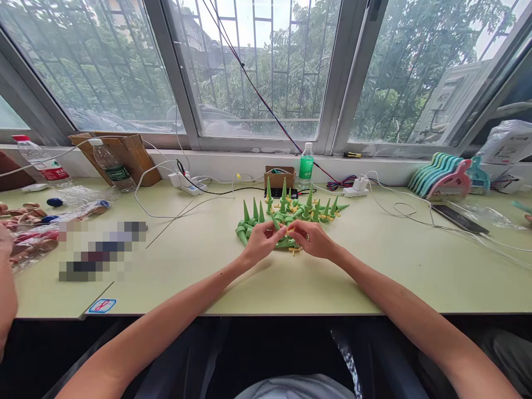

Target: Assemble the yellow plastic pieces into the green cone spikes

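A heap of green cone-shaped plastic spikes (291,213) with small yellow fittings lies on the pale green table (233,282), some standing upright, some on their sides. My left hand (260,242) is closed around one green spike at the near edge of the heap. My right hand (312,238) is closed too, pinching a small yellow piece against that spike. The two hands meet fingertip to fingertip. A loose yellow fitting (295,251) lies just below them.
A cardboard box (279,176) and green-labelled bottle (306,162) stand behind the heap. Power strips and cables (187,185) run along the window side. Bottles (111,165) and bagged items (29,233) sit left, another person's arm (6,277) at far left. Stacked coloured plastic pieces (443,174) and a phone (457,218) lie right.
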The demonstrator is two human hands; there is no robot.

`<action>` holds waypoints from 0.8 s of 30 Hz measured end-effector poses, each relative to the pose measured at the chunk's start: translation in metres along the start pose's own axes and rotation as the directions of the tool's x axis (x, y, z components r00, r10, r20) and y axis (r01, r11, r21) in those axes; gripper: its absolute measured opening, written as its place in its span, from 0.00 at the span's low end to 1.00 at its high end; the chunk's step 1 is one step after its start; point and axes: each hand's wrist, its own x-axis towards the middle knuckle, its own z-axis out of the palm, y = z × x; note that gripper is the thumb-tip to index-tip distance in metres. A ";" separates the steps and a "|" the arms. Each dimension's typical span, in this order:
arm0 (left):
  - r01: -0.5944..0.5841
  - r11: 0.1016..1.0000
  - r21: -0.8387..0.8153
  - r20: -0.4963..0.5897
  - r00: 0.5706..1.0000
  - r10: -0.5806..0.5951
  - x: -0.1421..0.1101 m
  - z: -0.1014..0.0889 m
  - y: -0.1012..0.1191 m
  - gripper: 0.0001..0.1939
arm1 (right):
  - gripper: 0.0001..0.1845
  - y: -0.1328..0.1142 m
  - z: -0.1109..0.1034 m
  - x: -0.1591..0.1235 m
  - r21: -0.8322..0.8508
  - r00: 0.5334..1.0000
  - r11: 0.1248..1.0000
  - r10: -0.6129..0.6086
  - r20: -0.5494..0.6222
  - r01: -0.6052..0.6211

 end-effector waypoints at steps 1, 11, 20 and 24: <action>0.000 1.000 0.002 0.003 1.000 0.000 0.000 0.000 0.000 0.19 | 0.12 0.000 0.000 0.000 0.005 1.000 1.000 0.000 0.004 0.000; 0.001 1.000 0.000 0.042 0.999 -0.001 -0.002 0.000 0.000 0.17 | 0.14 0.001 0.000 0.002 -0.008 1.000 1.000 0.007 -0.009 -0.007; 0.006 1.000 -0.015 0.054 0.999 -0.005 -0.002 0.000 0.003 0.18 | 0.19 0.001 0.001 0.002 -0.041 1.000 0.999 0.003 -0.030 -0.004; 0.002 1.000 -0.012 0.062 0.998 -0.001 -0.002 -0.001 0.005 0.18 | 0.21 0.003 0.001 0.002 -0.061 1.000 0.998 -0.007 -0.026 0.006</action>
